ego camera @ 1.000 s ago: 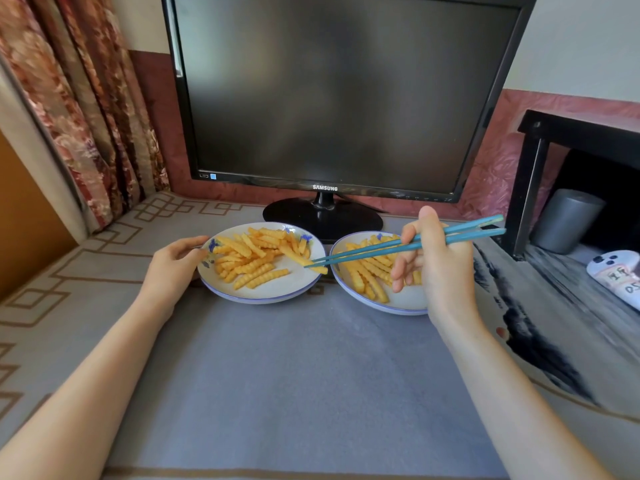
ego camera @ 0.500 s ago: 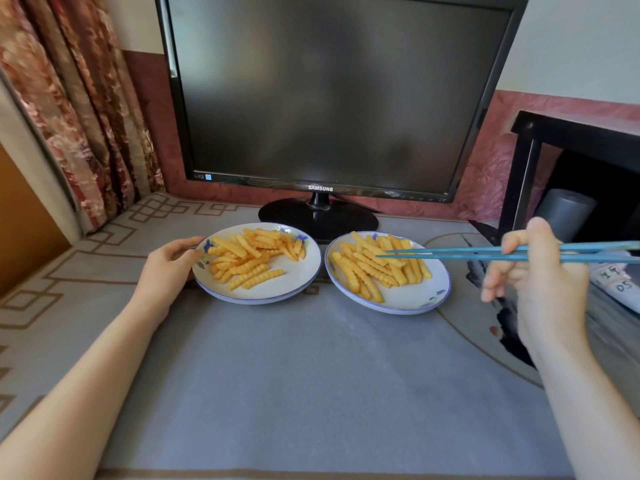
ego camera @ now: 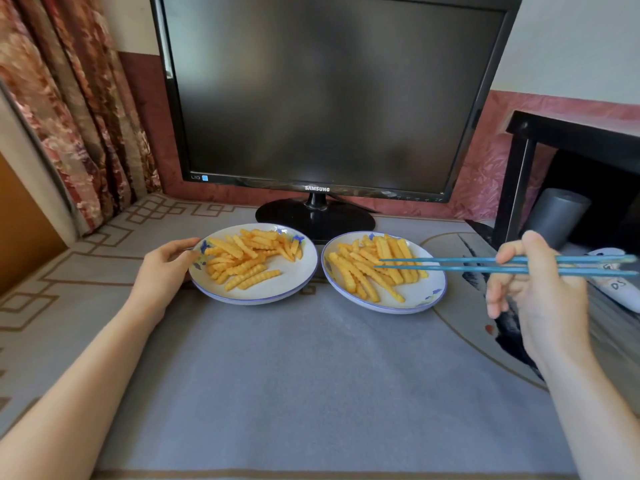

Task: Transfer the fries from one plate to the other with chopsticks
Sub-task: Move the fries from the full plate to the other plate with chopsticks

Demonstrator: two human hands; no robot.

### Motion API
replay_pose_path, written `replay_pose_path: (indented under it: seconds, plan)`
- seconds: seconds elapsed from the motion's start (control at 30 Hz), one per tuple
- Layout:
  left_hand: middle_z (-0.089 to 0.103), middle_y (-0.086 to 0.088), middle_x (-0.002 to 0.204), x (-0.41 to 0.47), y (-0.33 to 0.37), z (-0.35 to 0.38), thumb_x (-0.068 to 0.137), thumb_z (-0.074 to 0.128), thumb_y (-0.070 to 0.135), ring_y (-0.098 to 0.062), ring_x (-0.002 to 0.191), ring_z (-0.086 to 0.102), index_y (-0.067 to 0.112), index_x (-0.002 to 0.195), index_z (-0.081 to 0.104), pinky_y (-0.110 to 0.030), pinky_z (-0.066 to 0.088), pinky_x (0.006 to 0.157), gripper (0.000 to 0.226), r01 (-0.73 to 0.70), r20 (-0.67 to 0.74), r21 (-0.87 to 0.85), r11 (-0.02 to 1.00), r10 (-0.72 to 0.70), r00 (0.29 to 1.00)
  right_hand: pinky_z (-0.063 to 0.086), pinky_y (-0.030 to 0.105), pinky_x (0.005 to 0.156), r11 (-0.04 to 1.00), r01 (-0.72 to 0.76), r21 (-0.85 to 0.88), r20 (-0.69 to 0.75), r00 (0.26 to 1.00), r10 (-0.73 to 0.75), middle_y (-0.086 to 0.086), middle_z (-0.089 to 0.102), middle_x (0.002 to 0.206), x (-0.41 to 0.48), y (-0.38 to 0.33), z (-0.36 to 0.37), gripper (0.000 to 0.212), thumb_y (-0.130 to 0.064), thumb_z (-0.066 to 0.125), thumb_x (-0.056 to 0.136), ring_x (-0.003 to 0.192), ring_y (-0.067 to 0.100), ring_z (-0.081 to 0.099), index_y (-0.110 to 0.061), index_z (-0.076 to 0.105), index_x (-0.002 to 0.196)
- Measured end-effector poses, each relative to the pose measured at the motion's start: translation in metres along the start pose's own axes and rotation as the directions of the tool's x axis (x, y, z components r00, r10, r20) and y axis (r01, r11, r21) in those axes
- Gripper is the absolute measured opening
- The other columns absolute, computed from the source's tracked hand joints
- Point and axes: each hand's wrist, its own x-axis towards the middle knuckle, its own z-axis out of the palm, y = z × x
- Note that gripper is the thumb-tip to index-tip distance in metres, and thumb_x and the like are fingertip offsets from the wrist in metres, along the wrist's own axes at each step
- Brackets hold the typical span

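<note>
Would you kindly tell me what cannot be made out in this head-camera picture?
- White lettered object, head view: cut off by the right edge, crossed by the blue chopsticks.
- Fingertips of the left hand at the white blue-rimmed plate: hidden by its rim.
- Whether chopstick tips touch the yellow crinkle-cut fries: height unclear from above.

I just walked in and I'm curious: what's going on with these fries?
A person's right hand holds blue chopsticks, with the tips over the fries on the right plate and no fry pinched between them. The left hand holds the rim of the left plate, which also carries fries. Both plates sit in front of a dark monitor.
</note>
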Motion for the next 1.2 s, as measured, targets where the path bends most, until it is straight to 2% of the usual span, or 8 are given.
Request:
replay_pose_path:
  seconds: [0.13, 0.3, 0.47, 0.67, 0.87, 1.03, 1.2]
  plan:
    - [0.066, 0.002, 0.089, 0.001, -0.001, 0.0, 0.094, 0.051, 0.01, -0.01, 0.078, 0.062, 0.012, 0.117, 0.063, -0.022, 0.047, 0.069, 0.025, -0.003, -0.001, 0.003, 1.0, 0.003, 1.0, 0.028, 0.02, 0.037, 0.999, 0.002, 0.048, 0.071, 0.997, -0.006, 0.008, 0.047, 0.037, -0.007, -0.007, 0.028, 0.039, -0.026, 0.037, 0.101, 0.029, 0.021, 0.039, -0.011, 0.05, 0.068]
    - [0.068, -0.003, 0.093, 0.003, -0.003, -0.002, 0.093, 0.051, 0.009, -0.013, 0.08, 0.063, 0.011, 0.117, 0.063, -0.027, 0.05, 0.078, 0.027, -0.006, 0.009, 0.012, 1.0, 0.006, 1.0, 0.029, 0.024, 0.039, 0.999, -0.009, 0.05, 0.261, 0.965, -0.004, 0.011, 0.047, 0.038, -0.018, -0.009, 0.074, 0.04, -0.026, 0.037, 0.101, 0.029, 0.022, 0.04, -0.009, 0.051, 0.068]
    - [0.069, -0.007, 0.101, 0.004, -0.004, -0.004, 0.091, 0.052, 0.011, -0.022, 0.091, 0.066, 0.012, 0.118, 0.064, -0.04, 0.051, 0.092, 0.029, 0.01, 0.014, 0.033, 0.999, -0.011, 1.0, 0.029, 0.021, 0.036, 0.998, -0.056, 0.012, 0.386, 0.921, 0.047, 0.012, 0.049, 0.038, -0.014, 0.002, 0.11, 0.04, -0.024, 0.037, 0.102, 0.028, 0.022, 0.042, -0.01, 0.053, 0.067]
    - [0.068, 0.0, 0.092, 0.004, -0.003, -0.003, 0.092, 0.051, 0.01, -0.016, 0.083, 0.065, 0.013, 0.116, 0.064, -0.036, 0.051, 0.087, 0.028, 0.021, 0.011, 0.008, 1.0, -0.021, 1.0, 0.031, 0.019, 0.035, 0.995, -0.095, -0.017, 0.428, 0.899, 0.093, 0.011, 0.051, 0.04, -0.008, 0.013, 0.121, 0.04, -0.024, 0.038, 0.101, 0.029, 0.02, 0.044, -0.009, 0.054, 0.069]
    - [0.066, 0.003, 0.089, 0.002, -0.001, -0.001, 0.093, 0.05, 0.01, -0.011, 0.079, 0.063, 0.015, 0.114, 0.063, -0.025, 0.05, 0.072, 0.025, 0.01, 0.001, 0.006, 1.0, -0.01, 1.0, 0.03, 0.019, 0.035, 0.99, -0.143, -0.002, 0.364, 0.922, 0.134, 0.01, 0.05, 0.038, -0.008, 0.014, 0.117, 0.046, -0.03, 0.038, 0.102, 0.028, 0.02, 0.043, -0.009, 0.052, 0.063]
    - [0.067, -0.005, 0.095, 0.002, -0.001, -0.002, 0.093, 0.051, 0.01, -0.012, 0.079, 0.063, 0.012, 0.118, 0.063, -0.027, 0.05, 0.075, 0.027, 0.017, -0.003, 0.016, 1.0, -0.017, 1.0, 0.028, 0.019, 0.036, 0.988, -0.149, 0.041, 0.298, 0.946, 0.13, 0.011, 0.048, 0.036, -0.009, 0.006, 0.104, 0.045, -0.029, 0.039, 0.101, 0.026, 0.021, 0.041, -0.009, 0.049, 0.061]
    - [0.067, -0.006, 0.096, 0.001, 0.0, -0.001, 0.093, 0.051, 0.01, -0.012, 0.08, 0.063, 0.012, 0.117, 0.063, -0.026, 0.049, 0.073, 0.027, 0.017, -0.002, 0.009, 1.0, -0.017, 1.0, 0.029, 0.021, 0.037, 0.995, -0.068, 0.071, 0.163, 0.985, 0.056, 0.007, 0.047, 0.035, -0.005, -0.003, 0.076, 0.043, -0.028, 0.039, 0.101, 0.027, 0.02, 0.04, -0.01, 0.047, 0.062]
